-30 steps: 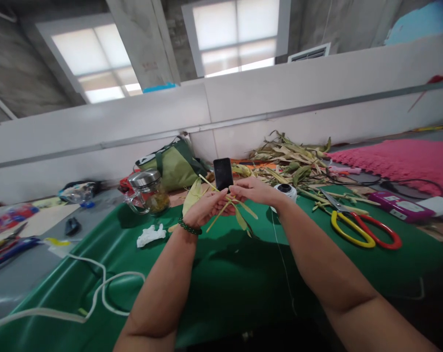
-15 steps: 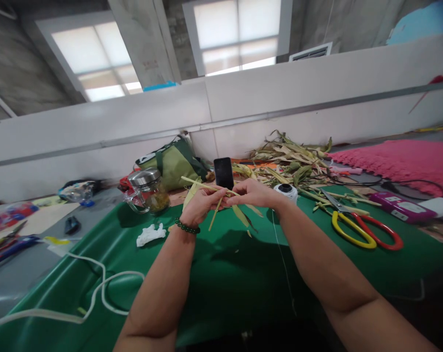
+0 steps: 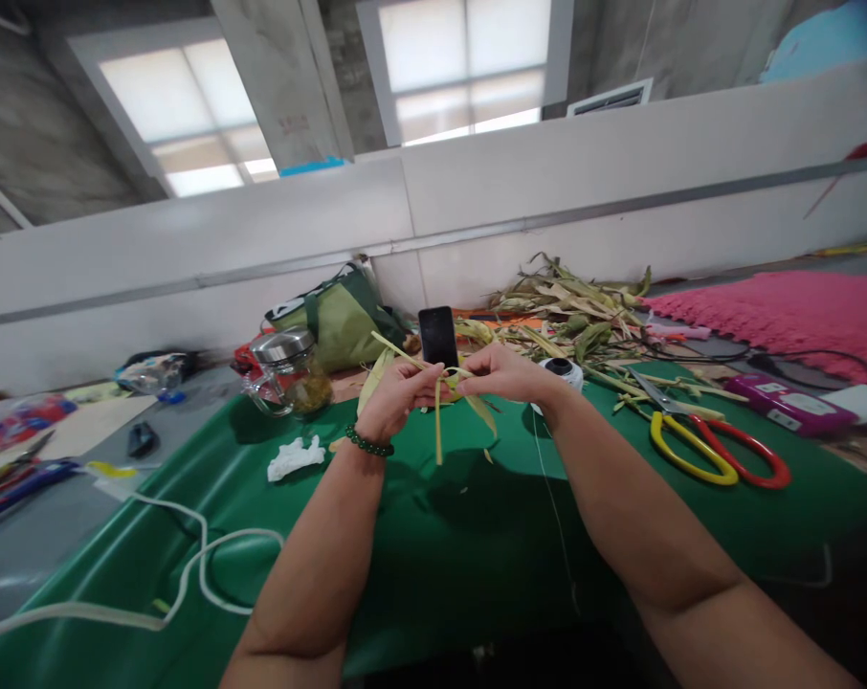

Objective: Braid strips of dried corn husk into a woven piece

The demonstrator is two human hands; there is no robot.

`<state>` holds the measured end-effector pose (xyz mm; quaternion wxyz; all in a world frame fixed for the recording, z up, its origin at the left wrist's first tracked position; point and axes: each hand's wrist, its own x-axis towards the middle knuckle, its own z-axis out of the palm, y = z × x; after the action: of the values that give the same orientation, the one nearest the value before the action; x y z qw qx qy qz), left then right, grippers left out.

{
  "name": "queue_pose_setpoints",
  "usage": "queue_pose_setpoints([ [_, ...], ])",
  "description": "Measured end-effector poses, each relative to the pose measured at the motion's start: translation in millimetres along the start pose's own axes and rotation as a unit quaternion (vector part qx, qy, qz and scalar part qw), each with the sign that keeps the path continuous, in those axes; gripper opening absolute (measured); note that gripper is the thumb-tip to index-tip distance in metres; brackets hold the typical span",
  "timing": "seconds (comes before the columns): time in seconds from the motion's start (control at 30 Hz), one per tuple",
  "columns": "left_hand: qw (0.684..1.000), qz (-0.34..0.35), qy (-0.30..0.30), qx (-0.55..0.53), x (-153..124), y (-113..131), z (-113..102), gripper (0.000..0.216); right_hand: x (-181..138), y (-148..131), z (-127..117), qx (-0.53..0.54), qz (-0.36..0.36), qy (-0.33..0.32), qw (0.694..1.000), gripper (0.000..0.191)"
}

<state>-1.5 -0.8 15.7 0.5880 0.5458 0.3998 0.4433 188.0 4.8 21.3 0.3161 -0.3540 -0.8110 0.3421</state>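
Note:
Both hands meet above the green mat (image 3: pixel 419 536), pinching a bundle of thin yellow-green leaf strips (image 3: pixel 439 421). My left hand (image 3: pixel 394 394), with a dark bead bracelet on its wrist, is closed on the strips from the left. My right hand (image 3: pixel 501 371) is closed on them from the right. One strip hangs straight down between the hands; others stick out up and to the left. A thin thread (image 3: pixel 552 507) trails down beside my right forearm.
A black phone (image 3: pixel 437 337) stands propped behind the hands. A glass jar (image 3: pixel 288 373), a green bag (image 3: pixel 337 323), a white tissue (image 3: pixel 295 459) and a white cord (image 3: pixel 189 574) are on the left. A leaf pile (image 3: pixel 569 316), a white reel (image 3: pixel 559 371), yellow scissors (image 3: pixel 681 445) and red scissors (image 3: pixel 753 457) lie on the right.
The hands have turned the strips: the loose end that slanted down to the left now hangs straight down. Both hands stayed in about the same place.

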Motion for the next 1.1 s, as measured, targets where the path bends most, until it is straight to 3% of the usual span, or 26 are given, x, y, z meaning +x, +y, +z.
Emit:
queue_pose_setpoints([
  [0.23,0.999,0.016,-0.011,0.027,0,-1,-5,0.034,-1,-1,-2,-0.005,0.008,-0.012,1.0,0.025],
  [0.3,1.0,0.009,-0.001,0.014,2,-1,-7,0.033,-1,0,-3,-0.005,-0.004,0.015,1.0,0.024],
  [0.37,1.0,0.005,0.025,-0.003,5,-2,-9,0.033,-1,0,-2,-0.011,-0.043,0.138,0.989,0.023],
  [0.43,0.999,0.01,0.047,-0.018,6,-2,-10,0.036,0,1,0,-0.035,-0.094,0.29,0.952,0.027],
  [0.47,0.998,0.018,0.053,-0.023,6,-2,-10,0.038,0,1,3,-0.053,-0.108,0.327,0.937,0.031],
  [0.5,0.998,0.029,0.058,-0.027,6,-2,-10,0.039,1,1,6,-0.074,-0.112,0.322,0.937,0.036],
  [0.57,0.995,0.056,0.07,-0.035,6,-3,-8,0.041,3,1,15,-0.129,-0.095,0.232,0.96,0.042],
  [0.67,0.991,0.082,0.093,-0.045,5,-5,-3,0.038,8,-2,32,-0.241,-0.048,0.139,0.959,0.033],
  [0.93,0.98,0.104,0.136,-0.101,8,-10,5,0.033,4,-24,50,-0.386,0.026,0.14,0.912,0.032],
  [1.1,0.98,0.112,0.129,-0.101,10,-11,1,0.031,2,-31,54,-0.404,0.049,0.125,0.905,0.033],
])
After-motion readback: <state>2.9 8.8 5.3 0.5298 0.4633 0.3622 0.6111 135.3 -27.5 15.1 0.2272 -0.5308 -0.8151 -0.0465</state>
